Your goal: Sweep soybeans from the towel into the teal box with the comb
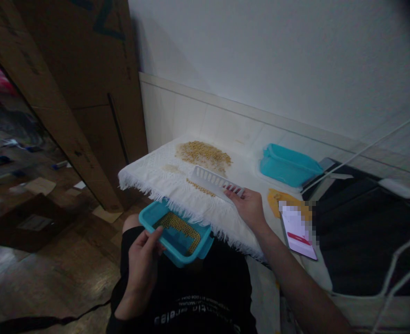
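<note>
My left hand [143, 260] is closed on the near rim of a small teal plastic tray [176, 233] that holds yellow grains. The tray sits just below the fringed front edge of a white cloth [156, 174]. My right hand [248, 206] grips one end of a white slotted comb-like scraper [212, 182] that lies on the cloth. A thin row of grains [201, 188] lies along the scraper's near edge. A larger pile of the same grains [203, 153] is spread further back on the cloth.
A teal tub [288, 166] lies upside down at the back right, by a white cable. A phone [298, 232] and an orange patch lie right of my hand. Tall cardboard sheets [86, 83] lean at the left; the wooden floor has scattered items.
</note>
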### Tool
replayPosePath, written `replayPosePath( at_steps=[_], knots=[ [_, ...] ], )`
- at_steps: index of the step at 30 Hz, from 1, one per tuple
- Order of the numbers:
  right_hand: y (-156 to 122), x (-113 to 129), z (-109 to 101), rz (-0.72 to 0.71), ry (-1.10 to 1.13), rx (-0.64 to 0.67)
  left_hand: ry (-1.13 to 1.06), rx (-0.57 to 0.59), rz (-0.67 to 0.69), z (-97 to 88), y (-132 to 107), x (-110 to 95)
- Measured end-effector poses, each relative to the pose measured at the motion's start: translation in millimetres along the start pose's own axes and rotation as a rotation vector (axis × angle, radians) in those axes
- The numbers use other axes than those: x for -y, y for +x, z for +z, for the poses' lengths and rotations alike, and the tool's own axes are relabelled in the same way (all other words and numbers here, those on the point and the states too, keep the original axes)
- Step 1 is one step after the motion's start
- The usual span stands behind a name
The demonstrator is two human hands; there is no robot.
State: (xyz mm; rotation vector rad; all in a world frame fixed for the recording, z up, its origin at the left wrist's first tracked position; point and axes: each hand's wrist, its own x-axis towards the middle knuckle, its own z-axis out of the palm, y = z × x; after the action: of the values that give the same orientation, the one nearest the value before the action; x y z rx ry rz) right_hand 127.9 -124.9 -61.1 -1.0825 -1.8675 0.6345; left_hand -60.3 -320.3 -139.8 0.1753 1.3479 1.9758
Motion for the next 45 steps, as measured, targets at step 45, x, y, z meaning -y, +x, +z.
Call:
replayPosePath(
  at_steps=[45],
  knots=[
    [-70, 17, -55, 0.128, -0.101, -0.222, 0.053, 0.066, -0.022, 9.6, -11, 8]
  ],
)
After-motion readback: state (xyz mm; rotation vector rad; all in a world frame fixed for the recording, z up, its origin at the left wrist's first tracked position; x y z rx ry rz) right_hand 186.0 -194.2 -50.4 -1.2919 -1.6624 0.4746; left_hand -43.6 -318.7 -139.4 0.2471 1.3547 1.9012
